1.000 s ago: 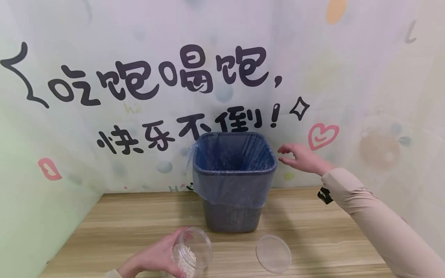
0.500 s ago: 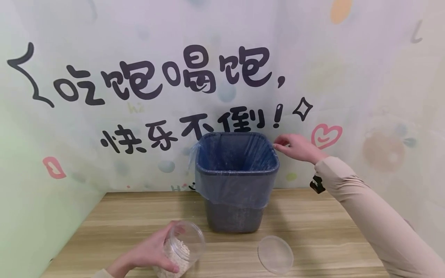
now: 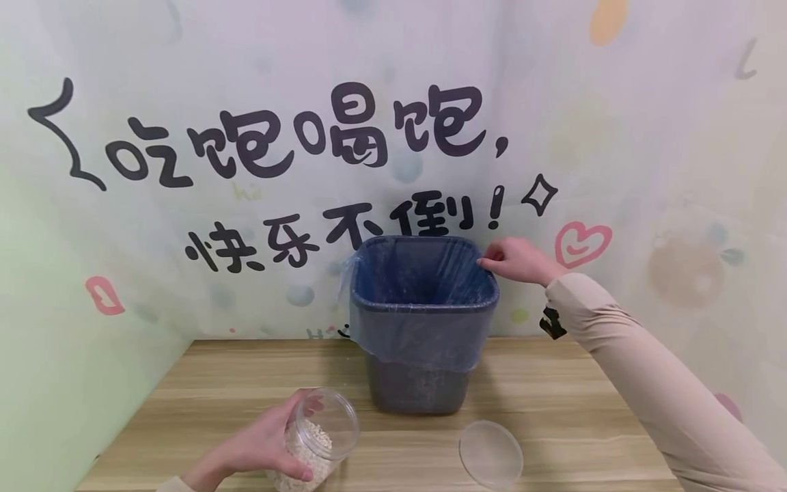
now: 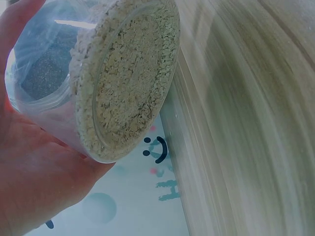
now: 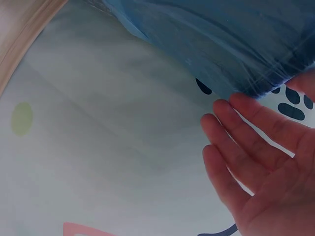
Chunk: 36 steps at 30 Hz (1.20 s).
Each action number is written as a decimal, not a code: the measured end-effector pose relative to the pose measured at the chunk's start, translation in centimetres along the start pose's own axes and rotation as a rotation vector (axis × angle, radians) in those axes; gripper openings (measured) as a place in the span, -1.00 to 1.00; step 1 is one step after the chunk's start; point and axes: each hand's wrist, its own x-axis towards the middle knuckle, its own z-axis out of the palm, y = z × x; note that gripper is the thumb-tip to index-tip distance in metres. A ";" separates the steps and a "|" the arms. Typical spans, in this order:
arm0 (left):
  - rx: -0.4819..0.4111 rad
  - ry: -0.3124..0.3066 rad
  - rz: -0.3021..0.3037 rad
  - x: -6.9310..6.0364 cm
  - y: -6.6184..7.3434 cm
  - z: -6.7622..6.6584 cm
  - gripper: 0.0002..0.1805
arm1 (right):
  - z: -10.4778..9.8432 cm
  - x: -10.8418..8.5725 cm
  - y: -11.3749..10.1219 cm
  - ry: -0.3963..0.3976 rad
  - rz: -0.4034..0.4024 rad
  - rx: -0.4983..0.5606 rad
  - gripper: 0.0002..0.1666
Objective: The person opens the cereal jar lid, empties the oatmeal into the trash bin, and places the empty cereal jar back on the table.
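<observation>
My left hand (image 3: pixel 264 437) grips a clear plastic jar (image 3: pixel 341 417) partly filled with oats (image 3: pixel 310 454). The open-mouthed jar is tilted over the front of the table, and the left wrist view shows its oat-covered bottom (image 4: pixel 135 78). At the back stands an upright blue trash can (image 3: pixel 418 393) with a thin plastic liner (image 3: pixel 424 335) folded over its rim. My right hand (image 3: pixel 519 260) pinches the can's right rim. In the right wrist view the thumb (image 5: pixel 305 84) is on one side of the rim and the index finger on the other; the remaining fingers extend loosely.
A clear round lid (image 3: pixel 490 454) lies on the wooden table (image 3: pixel 246 383), to the right of the jar. Behind the can, close by, hangs a pale printed backdrop (image 3: pixel 246 294) with large black lettering.
My right hand has moved left onto the can's rim and now pinches it. My left hand has drawn the jar slightly left, away from the can. The head view has shifted a little.
</observation>
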 end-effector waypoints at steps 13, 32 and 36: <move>0.088 0.045 0.015 0.3 1.0 -1.5 0.01 | 0.6 0.2 0.4 0.020 0.034 0.039 -0.73; 0.136 0.110 -0.012 1.9 3.5 -5.7 0.01 | 0.6 0.2 0.3 0.014 0.032 0.015 -0.77; 0.207 0.133 -0.035 2.3 4.5 -7.1 0.06 | 0.7 0.3 0.3 0.020 0.021 0.010 -0.77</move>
